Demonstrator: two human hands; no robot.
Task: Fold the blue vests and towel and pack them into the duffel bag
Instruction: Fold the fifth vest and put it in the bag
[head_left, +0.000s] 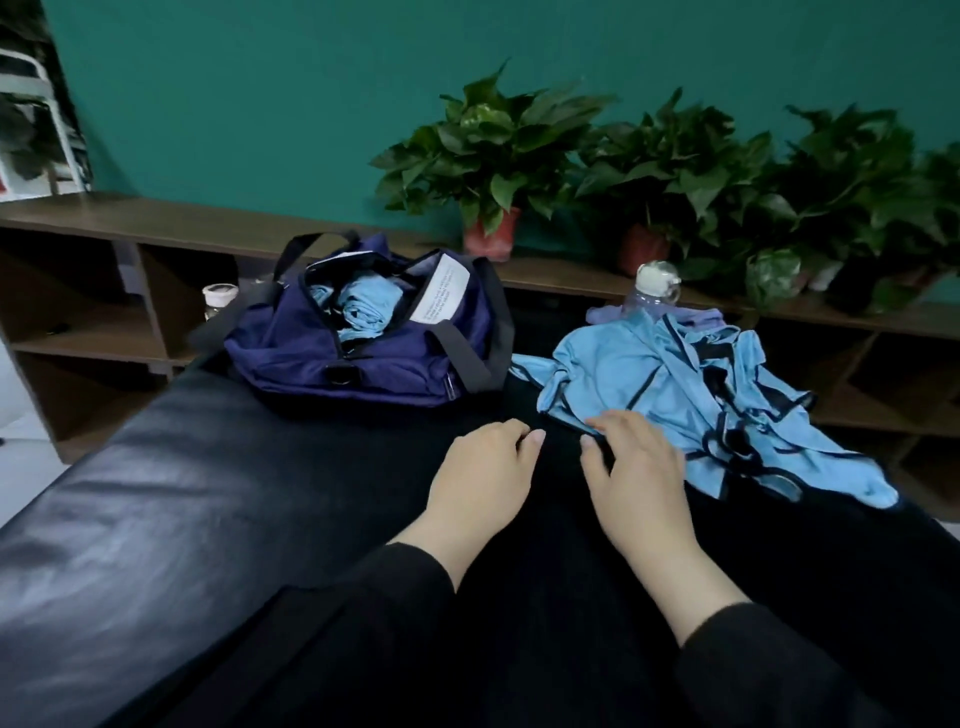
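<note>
A navy duffel bag (332, 358) stands open at the back of the black padded table (130, 493), with rolled light-blue cloth (363, 309) inside it. To its right lies a loose heap of light-blue vests (649, 374) with dark trim. My right hand (636, 467) lies at the heap's near edge, its fingertips touching the dark hem; whether they pinch it is unclear. My left hand (483, 473) hovers just left of it over the black surface, fingers loosely curled, holding nothing.
A clear plastic bottle (652, 291) with a white cap stands behind the vests, on a purple cloth (696, 314). A small jar (218, 299) sits left of the bag. Potted plants (493, 161) line a low wooden shelf (156, 218) along the green wall.
</note>
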